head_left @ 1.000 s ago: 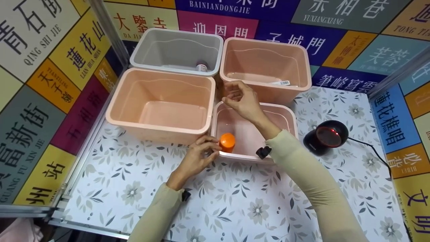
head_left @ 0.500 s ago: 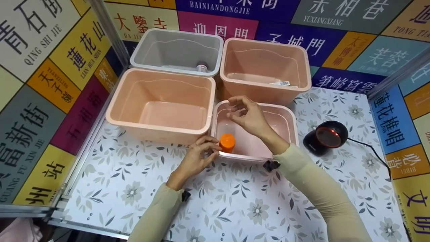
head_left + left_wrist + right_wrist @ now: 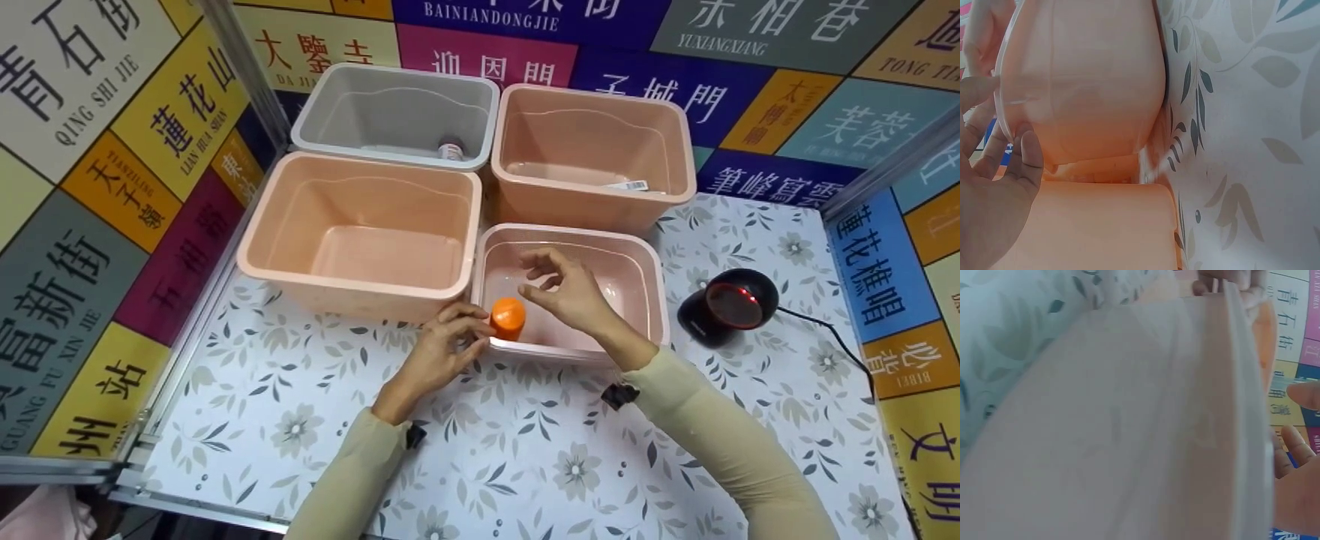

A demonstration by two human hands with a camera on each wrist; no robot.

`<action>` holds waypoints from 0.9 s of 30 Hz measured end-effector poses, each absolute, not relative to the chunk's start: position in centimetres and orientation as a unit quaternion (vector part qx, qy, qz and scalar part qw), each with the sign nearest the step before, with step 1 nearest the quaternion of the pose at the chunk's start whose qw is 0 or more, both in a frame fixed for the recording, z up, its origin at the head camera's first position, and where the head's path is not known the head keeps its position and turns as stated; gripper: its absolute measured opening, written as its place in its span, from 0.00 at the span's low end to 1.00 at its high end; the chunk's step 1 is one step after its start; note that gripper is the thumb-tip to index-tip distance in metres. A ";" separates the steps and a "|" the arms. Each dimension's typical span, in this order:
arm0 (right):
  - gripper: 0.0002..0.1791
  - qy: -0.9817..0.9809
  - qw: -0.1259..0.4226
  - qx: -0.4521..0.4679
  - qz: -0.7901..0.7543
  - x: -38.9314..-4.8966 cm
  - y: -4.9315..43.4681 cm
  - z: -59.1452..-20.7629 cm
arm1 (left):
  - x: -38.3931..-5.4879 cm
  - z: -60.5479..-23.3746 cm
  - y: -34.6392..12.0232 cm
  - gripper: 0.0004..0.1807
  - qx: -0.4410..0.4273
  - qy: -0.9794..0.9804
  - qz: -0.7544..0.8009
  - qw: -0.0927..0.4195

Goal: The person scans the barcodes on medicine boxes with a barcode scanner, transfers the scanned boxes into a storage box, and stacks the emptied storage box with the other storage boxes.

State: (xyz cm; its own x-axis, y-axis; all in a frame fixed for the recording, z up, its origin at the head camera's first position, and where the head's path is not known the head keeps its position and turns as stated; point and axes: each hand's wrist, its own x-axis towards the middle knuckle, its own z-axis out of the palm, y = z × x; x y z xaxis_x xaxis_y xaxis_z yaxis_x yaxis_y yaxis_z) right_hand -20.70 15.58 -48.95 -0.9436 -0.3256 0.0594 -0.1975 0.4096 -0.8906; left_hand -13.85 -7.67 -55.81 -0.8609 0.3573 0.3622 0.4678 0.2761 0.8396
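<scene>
A low pink bin (image 3: 651, 300) stands at the front right of the group of bins. In its front left corner sits an orange, round-topped cylinder (image 3: 508, 315). My left hand (image 3: 442, 349) holds the bin's left front corner, fingertips at the rim close beside the cylinder. The left wrist view shows the thumb (image 3: 1030, 149) against the outside of the bin wall (image 3: 1089, 84). Over the bin's middle hovers my right hand (image 3: 570, 296), fingers loosely bent with nothing between them. In the right wrist view the bin wall hides part of that hand (image 3: 1300, 489).
A large peach bin (image 3: 360, 289) stands left, another peach bin (image 3: 585, 202) with a white labelled item (image 3: 630, 185) behind. The grey bin (image 3: 394, 112) at back left contains a small bottle (image 3: 451, 148). A black scanner (image 3: 727, 307) with cable sits right.
My right hand has come down and toward me, from the back rim area to above the middle of the pink bin. My left hand and the orange cylinder stay put.
</scene>
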 end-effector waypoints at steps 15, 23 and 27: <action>0.25 0.856 0.114 -0.168 -0.475 -19.6 16.1 -51.8 | -13.9 -55.7 -7.6 0.06 -0.256 -0.808 -0.527 0.055; 0.29 0.867 0.147 -0.200 -0.432 -19.6 16.3 -52.3 | -13.9 -55.7 -7.7 0.06 -0.256 -0.809 -0.526 0.057; 0.33 0.869 0.168 -0.211 -0.415 -19.8 16.3 -52.6 | -13.9 -55.7 -7.7 0.06 -0.255 -0.812 -0.523 0.054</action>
